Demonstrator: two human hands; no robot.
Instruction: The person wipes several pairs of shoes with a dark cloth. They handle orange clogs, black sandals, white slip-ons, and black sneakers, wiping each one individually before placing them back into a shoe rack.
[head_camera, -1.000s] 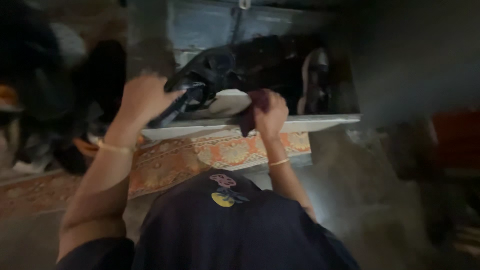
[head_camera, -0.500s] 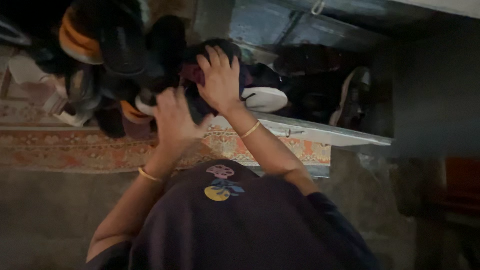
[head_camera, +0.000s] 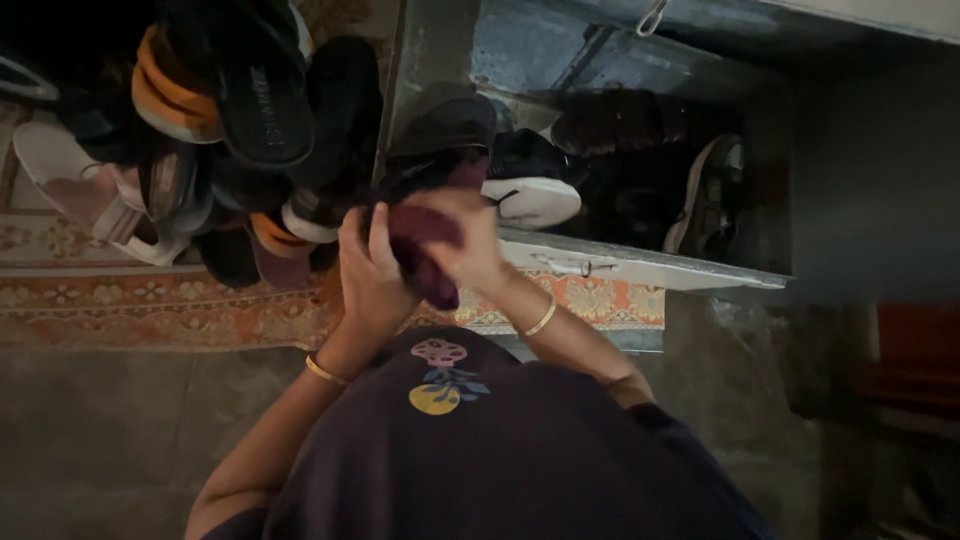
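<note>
Both my hands meet in front of my chest over a dark shoe (head_camera: 440, 135) and a maroon cloth (head_camera: 425, 250). My left hand (head_camera: 372, 270) grips the shoe from the left side, fingers curled around it. Wrapped in the maroon cloth, my right hand (head_camera: 470, 245) presses against the shoe. A gold bangle sits on each wrist. The shoe's sole points away from me, above the front wall of a grey metal box (head_camera: 640, 268).
The open metal box holds a white-soled sneaker (head_camera: 530, 200), dark brown shoes (head_camera: 620, 120) and a grey sneaker (head_camera: 705, 195). A heap of sandals and slippers (head_camera: 220, 130) lies at the left on a patterned orange rug (head_camera: 150, 310). Grey stone floor lies below.
My view has shifted and my hands have come lower and closer to my chest. The right hand now covers the shoe with the maroon cloth.
</note>
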